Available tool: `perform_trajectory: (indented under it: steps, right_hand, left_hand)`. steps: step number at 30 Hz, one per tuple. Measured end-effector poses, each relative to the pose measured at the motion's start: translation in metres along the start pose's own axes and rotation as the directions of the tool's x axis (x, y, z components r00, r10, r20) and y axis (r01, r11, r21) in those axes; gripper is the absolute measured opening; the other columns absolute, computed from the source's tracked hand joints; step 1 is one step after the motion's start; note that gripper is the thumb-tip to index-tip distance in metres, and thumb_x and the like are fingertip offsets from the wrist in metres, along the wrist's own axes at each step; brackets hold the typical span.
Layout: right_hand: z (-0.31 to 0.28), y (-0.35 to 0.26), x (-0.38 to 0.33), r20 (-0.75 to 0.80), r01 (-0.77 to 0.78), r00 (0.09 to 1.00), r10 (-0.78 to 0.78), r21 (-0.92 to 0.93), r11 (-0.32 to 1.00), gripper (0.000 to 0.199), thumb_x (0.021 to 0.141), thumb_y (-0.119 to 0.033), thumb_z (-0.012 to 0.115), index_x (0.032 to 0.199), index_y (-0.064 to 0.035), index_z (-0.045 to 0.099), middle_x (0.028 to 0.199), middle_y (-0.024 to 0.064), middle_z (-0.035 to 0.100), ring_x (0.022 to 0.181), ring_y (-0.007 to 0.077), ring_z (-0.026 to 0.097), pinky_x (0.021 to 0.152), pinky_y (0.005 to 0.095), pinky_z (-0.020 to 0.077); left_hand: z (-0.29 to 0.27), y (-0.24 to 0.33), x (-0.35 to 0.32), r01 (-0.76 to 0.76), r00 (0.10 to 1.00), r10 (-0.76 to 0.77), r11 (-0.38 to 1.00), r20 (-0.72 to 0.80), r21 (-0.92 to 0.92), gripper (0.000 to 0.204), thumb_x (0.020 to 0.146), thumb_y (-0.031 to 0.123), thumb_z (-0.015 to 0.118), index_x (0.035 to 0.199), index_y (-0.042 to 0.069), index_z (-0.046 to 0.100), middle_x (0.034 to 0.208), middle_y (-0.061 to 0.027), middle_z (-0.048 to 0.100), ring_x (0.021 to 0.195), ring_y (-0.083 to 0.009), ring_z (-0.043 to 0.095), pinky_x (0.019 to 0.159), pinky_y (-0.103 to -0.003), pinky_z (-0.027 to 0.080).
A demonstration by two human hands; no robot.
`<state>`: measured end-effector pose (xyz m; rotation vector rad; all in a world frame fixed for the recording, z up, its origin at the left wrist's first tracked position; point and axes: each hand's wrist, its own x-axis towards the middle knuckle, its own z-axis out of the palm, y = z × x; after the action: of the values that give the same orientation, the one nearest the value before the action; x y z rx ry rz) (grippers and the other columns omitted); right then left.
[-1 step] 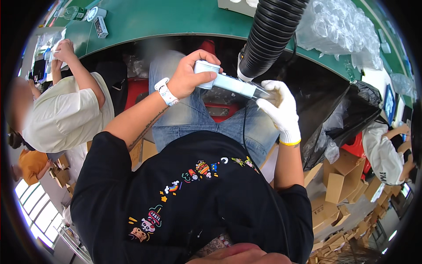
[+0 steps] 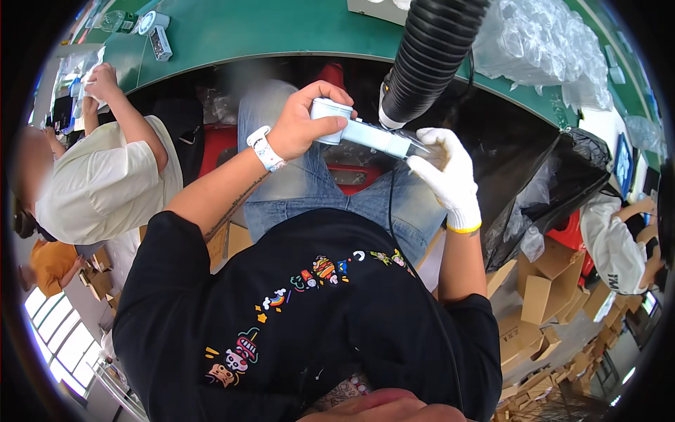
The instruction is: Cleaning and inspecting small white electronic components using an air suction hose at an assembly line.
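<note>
My left hand (image 2: 304, 121), bare and with a white watch (image 2: 266, 148) at the wrist, is wrapped round the thick round end of a pale blue handheld device (image 2: 376, 138). The device lies slantwise above my lap, its narrow end pointing right. A clear tip (image 2: 420, 148) sits at that end. My right hand (image 2: 450, 172) wears a white knitted glove and has its thumb and fingers closed about the clear tip. Glove and glare partly hide the tip. The white mouth of a black ribbed hose (image 2: 391, 114) comes down right over the device's narrow part, close to it.
A green worktable (image 2: 281, 27) curves across the far side. Clear plastic bags (image 2: 541, 49) are heaped at its right, and a bottle (image 2: 116, 21) stands far left. Black plastic sheeting (image 2: 520, 183) hangs at right. Cardboard boxes (image 2: 548, 278) lie behind it. A co-worker (image 2: 105, 183) sits at left.
The clear end and my gloved fingers have shifted very slightly left. My grips on the device look the same.
</note>
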<state>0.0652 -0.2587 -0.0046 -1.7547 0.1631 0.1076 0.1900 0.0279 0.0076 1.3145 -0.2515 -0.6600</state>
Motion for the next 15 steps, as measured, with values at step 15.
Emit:
perform_trajectory:
  steps: [15]
  right_hand:
    - [0.005, -0.096, -0.029, 0.332, 0.483, 0.874, -0.354, -0.521, 0.704, 0.040, 0.078, -0.013, 0.076, 0.118, -0.0125, 0.069, 0.110, 0.0087, 0.068, 0.085, 0.0318, 0.071, 0.073, 0.0361, 0.0585]
  left_hand:
    - [0.030, 0.046, -0.030, 0.086, 0.987, -0.095, 0.994, 0.132, 0.072, 0.028, 0.086, 0.010, 0.076, 0.110, 0.003, 0.064, 0.105, -0.0087, 0.072, 0.099, -0.0173, 0.070, 0.089, -0.032, 0.056]
